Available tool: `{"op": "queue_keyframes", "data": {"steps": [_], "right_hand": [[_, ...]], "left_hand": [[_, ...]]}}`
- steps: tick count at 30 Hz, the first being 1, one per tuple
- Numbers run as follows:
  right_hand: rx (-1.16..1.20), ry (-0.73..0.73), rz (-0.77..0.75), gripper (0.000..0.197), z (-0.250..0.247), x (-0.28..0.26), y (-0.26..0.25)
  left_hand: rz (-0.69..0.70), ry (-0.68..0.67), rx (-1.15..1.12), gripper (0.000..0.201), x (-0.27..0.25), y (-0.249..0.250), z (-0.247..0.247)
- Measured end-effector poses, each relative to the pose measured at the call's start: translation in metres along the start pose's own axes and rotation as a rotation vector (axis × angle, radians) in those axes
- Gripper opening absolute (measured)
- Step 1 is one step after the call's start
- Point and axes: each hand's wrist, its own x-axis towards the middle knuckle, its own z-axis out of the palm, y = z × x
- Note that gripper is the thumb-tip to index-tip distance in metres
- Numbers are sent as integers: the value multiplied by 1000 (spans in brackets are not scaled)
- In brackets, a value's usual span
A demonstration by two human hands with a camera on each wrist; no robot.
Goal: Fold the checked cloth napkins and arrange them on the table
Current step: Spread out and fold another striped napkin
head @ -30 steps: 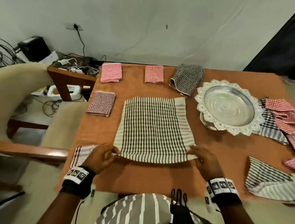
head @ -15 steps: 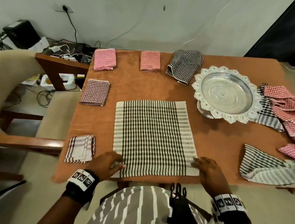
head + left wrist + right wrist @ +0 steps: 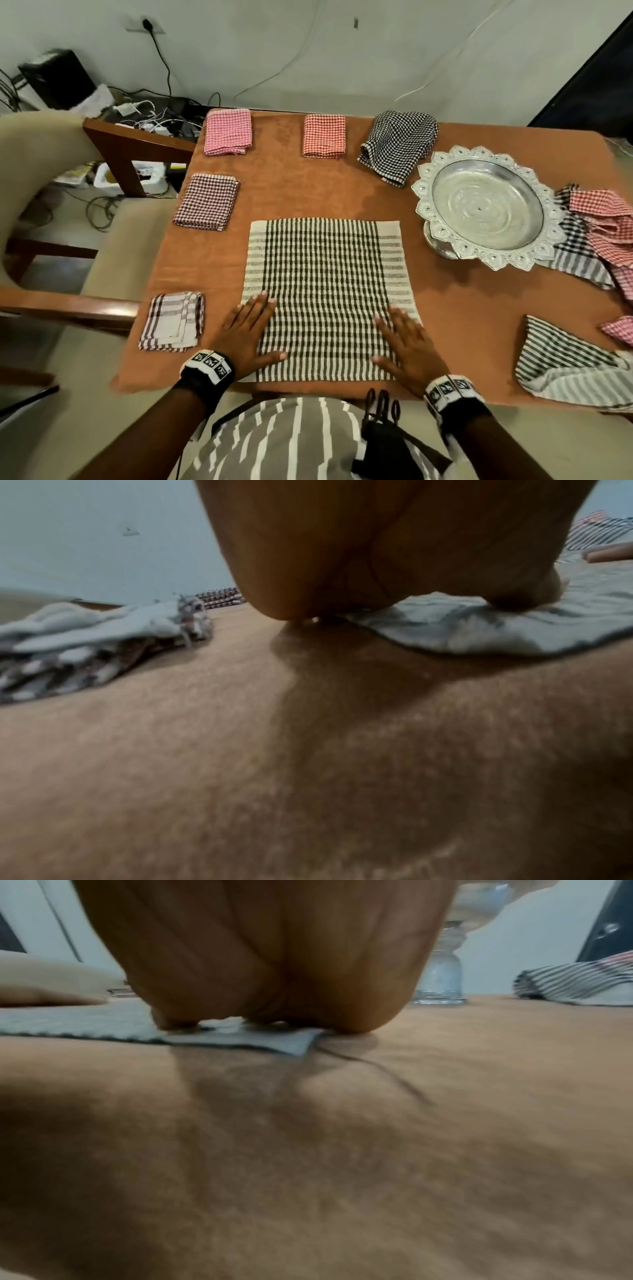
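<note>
A black-and-cream checked napkin (image 3: 325,287) lies spread flat on the brown table (image 3: 455,318) in front of me. My left hand (image 3: 251,329) lies flat, fingers straight, on its near left part. My right hand (image 3: 404,342) lies flat on its near right part. The wrist views show each palm pressing the napkin's near edge (image 3: 479,631) (image 3: 240,1039). Folded napkins sit around it: pink (image 3: 227,132), orange-red (image 3: 323,136), dark maroon (image 3: 206,201), and a striped one (image 3: 173,320) at the near left.
A loosely folded black checked napkin (image 3: 399,145) lies at the back. A silver pedestal tray (image 3: 486,205) stands on the right. Unfolded napkins lie heaped at the far right (image 3: 603,236) and near right (image 3: 568,366). A chair (image 3: 61,301) stands left of the table.
The napkin was pulled toward me by its near corners and laid flat. Both hands let go of the corners and now lie flat on its near part.
</note>
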Motion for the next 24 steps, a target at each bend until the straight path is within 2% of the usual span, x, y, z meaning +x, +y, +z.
{"op": "queue_keyframes", "data": {"steps": [3, 6, 8, 11, 14, 17, 19, 24], "right_hand": [[5, 33, 149, 87, 1, -17, 30], [-10, 72, 218, 86, -16, -7, 26], [16, 97, 172, 82, -36, 19, 4], [44, 104, -12, 79, -65, 80, -47], [1, 53, -133, 77, -77, 133, -92], [-38, -15, -153, 76, -74, 160, -92], [-12, 19, -89, 80, -74, 166, -65], [83, 121, 268, 94, -79, 165, 8]], "left_hand": [[-32, 10, -6, 107, -4, -1, -9], [-68, 47, -51, 97, 13, 0, -42], [-56, 31, -58, 101, 38, 0, -64], [-51, -68, -12, 134, 85, 1, -89], [-92, -162, 101, 156, 115, 0, -102], [-144, -221, 127, 165, 119, -8, -103], [-141, -233, 128, 165, 119, -13, -101], [-139, -240, 119, 168, 123, -13, -100]]}}
